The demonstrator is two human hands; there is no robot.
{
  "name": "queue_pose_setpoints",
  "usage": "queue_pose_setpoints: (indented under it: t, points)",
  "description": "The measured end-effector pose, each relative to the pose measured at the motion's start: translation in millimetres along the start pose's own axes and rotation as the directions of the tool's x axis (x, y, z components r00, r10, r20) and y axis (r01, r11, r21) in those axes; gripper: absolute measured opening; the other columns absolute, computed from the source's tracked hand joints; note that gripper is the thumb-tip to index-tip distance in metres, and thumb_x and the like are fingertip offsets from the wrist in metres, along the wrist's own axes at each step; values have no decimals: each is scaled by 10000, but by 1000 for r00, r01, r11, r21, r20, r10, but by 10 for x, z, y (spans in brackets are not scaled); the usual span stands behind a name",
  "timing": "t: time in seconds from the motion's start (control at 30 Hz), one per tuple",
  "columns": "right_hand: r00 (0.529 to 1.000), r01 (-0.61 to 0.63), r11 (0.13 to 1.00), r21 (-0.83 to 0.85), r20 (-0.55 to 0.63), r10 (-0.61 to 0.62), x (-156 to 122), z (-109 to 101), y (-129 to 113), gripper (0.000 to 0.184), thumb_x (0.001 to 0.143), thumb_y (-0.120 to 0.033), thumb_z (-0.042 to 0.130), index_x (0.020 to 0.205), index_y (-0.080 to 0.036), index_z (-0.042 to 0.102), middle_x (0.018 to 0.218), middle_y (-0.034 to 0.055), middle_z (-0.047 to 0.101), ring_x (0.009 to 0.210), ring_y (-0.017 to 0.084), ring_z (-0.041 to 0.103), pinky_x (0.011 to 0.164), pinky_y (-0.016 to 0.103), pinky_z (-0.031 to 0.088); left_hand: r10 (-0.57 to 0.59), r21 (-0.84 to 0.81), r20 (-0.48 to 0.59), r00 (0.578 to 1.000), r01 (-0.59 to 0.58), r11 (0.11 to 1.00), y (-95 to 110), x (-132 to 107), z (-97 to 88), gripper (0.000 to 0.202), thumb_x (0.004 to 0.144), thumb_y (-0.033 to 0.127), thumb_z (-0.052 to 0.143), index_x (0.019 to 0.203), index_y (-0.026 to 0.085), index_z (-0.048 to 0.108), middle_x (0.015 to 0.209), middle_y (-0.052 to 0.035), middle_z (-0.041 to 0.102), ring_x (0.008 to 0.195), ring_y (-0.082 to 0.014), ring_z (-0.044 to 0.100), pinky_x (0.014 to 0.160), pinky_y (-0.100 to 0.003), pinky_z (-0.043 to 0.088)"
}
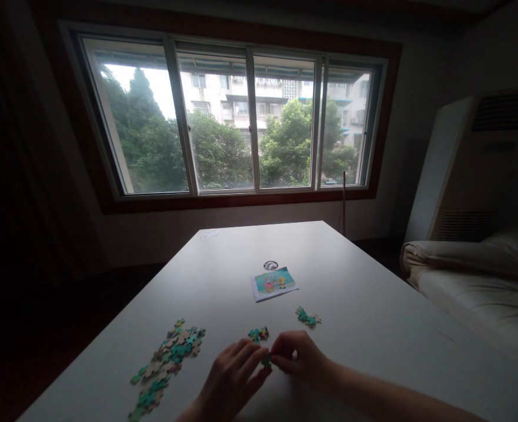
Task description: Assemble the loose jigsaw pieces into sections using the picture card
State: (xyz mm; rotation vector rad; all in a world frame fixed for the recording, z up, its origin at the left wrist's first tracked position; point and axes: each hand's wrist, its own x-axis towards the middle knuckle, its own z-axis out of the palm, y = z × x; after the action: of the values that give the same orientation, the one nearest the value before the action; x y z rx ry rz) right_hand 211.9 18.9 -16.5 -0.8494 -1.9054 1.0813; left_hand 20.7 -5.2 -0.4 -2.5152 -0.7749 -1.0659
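Observation:
Both of my hands meet over the near part of the white table (224, 281). A small green jigsaw puzzle piece (266, 360) is pinched between them. My left hand (235, 372) grips its left side between thumb and fingers. My right hand (300, 354) has thumb and forefinger closed at its right edge; whether that is a second piece is too small to tell. Just beyond the fingers lies a small cluster of puzzle pieces (258, 334), teal with some yellow and red. A large loose pile of pieces (171, 354) spreads to the left, some showing grey-brown backs.
Another small group of teal pieces (307, 317) lies right of centre. Farther off are a colourful cartoon picture sheet (275, 282) and a dark round item (271, 265). A pale sofa (470, 281) stands at the right, near a tall cabinet-like air conditioner (452, 164).

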Motion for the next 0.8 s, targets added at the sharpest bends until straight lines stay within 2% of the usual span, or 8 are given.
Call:
queue_pose_setpoints:
  t: [0.13,0.37,0.63,0.8]
  points:
    - [993,106,977,-184,-39,-115,-39,2,-12,48,715,-188,631,716,-142,646,587,-13,562,526,100,478,525,199,387,-1,10,8,1000,1,1000,-6,-4,17,96,835,164,553,926,179,581,744,-16,663,684,-148,632,616,-247,529]
    - [968,217,923,-319,-50,-245,-58,18,-1,121,787,-181,549,707,-162,638,620,17,621,525,111,530,527,193,392,-3,11,28,1000,3,1000,-37,-32,36,98,854,217,555,942,180,574,756,-16,668,694,-161,630,615,-263,527]
    - [946,246,850,-466,-76,-316,-96,41,-1,92,722,-149,555,663,-171,621,555,-1,589,498,113,529,515,197,373,-19,0,51,999,19,1000,-26,-7,23,119,879,266,531,964,188,557,770,-20,674,689,-165,632,611,-264,526]
    - [940,241,842,-482,-99,-326,-95,31,-23,102,720,-142,552,695,-181,643,576,0,607,506,113,537,524,198,381,-32,12,61,998,31,999,-32,-21,11,239,878,319,529,1072,179,529,831,-45,683,724,-174,645,627,-270,534]
